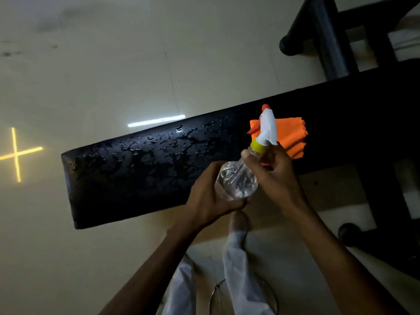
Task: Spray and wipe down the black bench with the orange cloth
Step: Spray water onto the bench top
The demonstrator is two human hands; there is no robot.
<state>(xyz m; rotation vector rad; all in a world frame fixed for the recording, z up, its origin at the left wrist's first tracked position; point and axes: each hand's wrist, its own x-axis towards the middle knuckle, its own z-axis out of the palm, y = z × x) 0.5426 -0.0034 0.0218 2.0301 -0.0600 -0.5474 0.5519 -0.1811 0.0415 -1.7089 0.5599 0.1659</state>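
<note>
From my feed I look straight down on the black counter (136,173), a long padded slab with a matte, slightly pebbled skin. Its far half glistens with irregular puddles and beads of liquid (163,142) that catch the light; its near-left corner looks dull and scuffed.

Both hands hold the spray bottle (236,183) over the counter's near edge. The bottle is clear, thin plastic with a rounded, faceted belly, a yellow collar, a white trigger head and an orange nozzle tip pointing away from me. My left hand (209,196) has its grip wrapped under the belly, fingers curled around the plastic. My right hand (272,176) has its grip clenched around the neck just below the collar, thumb up against the clear shoulder of the bottle; I cannot tell whether a finger sits on the trigger.

The orange cloth (288,137) lies flat on the counter just beyond the bottle head, partly hidden by it: soft woven fabric, folded into a rough square with pinked, zigzag edges.

Beside the counter's left end, a yellow cross (16,153) marks the pale glossy floor (91,76).
</note>
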